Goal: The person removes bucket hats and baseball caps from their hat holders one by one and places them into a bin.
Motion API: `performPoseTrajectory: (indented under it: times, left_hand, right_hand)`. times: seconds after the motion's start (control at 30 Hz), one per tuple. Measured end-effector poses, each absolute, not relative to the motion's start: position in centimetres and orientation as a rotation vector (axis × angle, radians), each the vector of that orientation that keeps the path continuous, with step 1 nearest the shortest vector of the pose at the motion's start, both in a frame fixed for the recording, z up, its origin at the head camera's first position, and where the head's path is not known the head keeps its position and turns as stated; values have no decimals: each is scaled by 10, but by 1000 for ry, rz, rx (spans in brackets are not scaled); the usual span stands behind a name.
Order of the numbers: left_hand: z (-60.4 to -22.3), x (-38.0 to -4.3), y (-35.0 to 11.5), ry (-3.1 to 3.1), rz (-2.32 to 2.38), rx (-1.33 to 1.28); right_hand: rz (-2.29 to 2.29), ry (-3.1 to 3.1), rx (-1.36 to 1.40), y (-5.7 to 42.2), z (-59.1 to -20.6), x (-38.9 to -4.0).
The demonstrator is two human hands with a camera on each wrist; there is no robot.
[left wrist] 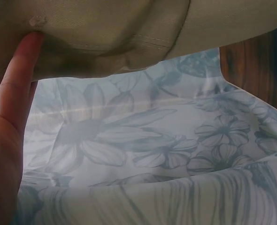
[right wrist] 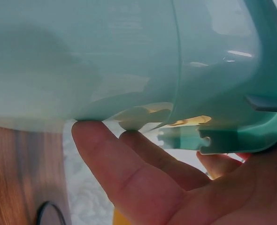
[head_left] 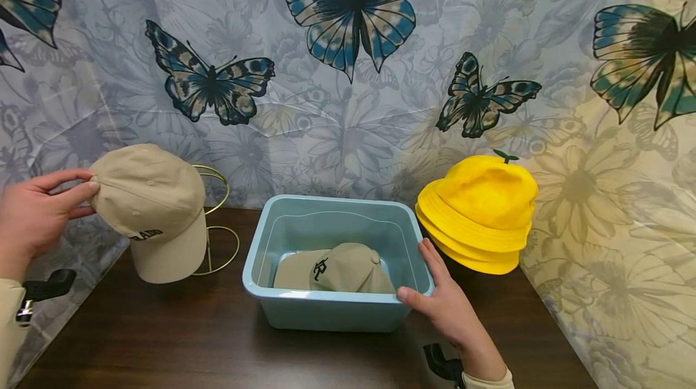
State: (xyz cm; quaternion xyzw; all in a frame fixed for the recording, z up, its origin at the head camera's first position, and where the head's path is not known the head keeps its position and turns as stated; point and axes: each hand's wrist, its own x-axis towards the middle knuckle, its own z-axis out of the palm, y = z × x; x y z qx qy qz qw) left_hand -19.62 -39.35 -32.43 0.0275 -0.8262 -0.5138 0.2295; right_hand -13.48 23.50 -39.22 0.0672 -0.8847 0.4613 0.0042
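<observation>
At the left, a beige baseball cap with dark lettering hangs tilted, brim pointing down, in front of a gold wire stand. My left hand pinches the edge of its crown between thumb and fingers. The left wrist view shows one finger against the cap's fabric. A light blue plastic bin stands mid-table, and my right hand holds its front right corner, thumb on the front rim and fingers along the right side. Inside the bin lies another beige cap with a dark emblem.
Stacked yellow bucket hats, the top one with a green sprout, sit right of the bin. A dark brown wooden table carries everything. Cloth with butterflies and flowers hangs behind and along the sides.
</observation>
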Motion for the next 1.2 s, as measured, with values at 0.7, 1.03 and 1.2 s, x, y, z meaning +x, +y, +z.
performPoseTrajectory:
  times: [0.7,1.03,1.2]
  left_hand:
    - [-298,-189,-377,-2102,-1423,-222]
    - [-275,-182,-361,-2161,-1288,-411]
    - [-262,-179,-353,-2198,-1250,-522]
  right_hand:
    - [1460,-2759,233,235,-390,-134]
    - [1468,-2747,245,235,-392,-135]
    - [1462,-2749,236,236,-396,-135]
